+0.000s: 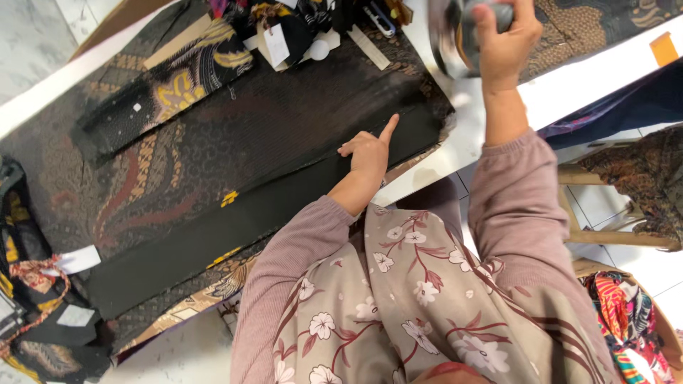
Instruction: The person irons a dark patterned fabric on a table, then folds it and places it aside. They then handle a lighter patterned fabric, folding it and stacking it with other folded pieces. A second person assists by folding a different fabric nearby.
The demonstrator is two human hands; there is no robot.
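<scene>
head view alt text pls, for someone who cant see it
Seen from above, a person's left hand presses on black fabric spread over a white table, forefinger pointing. The right hand holds an iron, blurred, at the fabric's far edge. Patterned cloths and paper tags lie around.

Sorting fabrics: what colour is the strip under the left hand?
Plain black strip, left hand resting on it; head view.

A white paper tag hangs at the desk's far edge; two white labels lie near its left end.
</scene>
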